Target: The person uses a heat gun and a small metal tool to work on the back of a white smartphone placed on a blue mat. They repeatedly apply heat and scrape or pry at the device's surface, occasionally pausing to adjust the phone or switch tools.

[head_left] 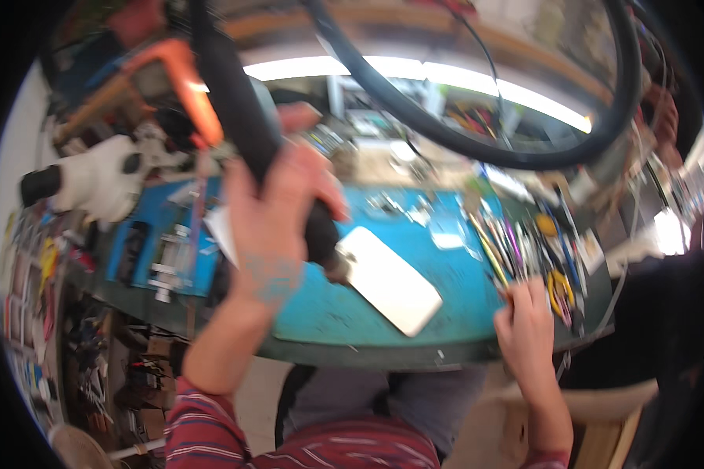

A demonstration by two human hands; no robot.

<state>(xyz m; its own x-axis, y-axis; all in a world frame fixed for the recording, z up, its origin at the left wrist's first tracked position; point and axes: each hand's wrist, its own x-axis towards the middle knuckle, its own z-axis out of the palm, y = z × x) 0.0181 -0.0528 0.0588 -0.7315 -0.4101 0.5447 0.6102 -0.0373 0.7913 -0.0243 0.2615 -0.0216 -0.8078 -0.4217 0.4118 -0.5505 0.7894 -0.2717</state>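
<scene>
My left hand, blurred, grips a thick black cylindrical tool, whose short metal tip is beside the upper left end of a white phone-shaped slab on the blue mat. My right hand is at the right of the mat, fingers curled among slim tools, pens or tweezers, beside yellow-handled pliers; what it grips, if anything, I cannot make out. Small clear and metal pieces lie at the back of the mat.
A white microscope stands at the left, near an orange arm and a metal fixture. A black hose or cord loops overhead. Cluttered shelves line the left; a lit strip runs along the back.
</scene>
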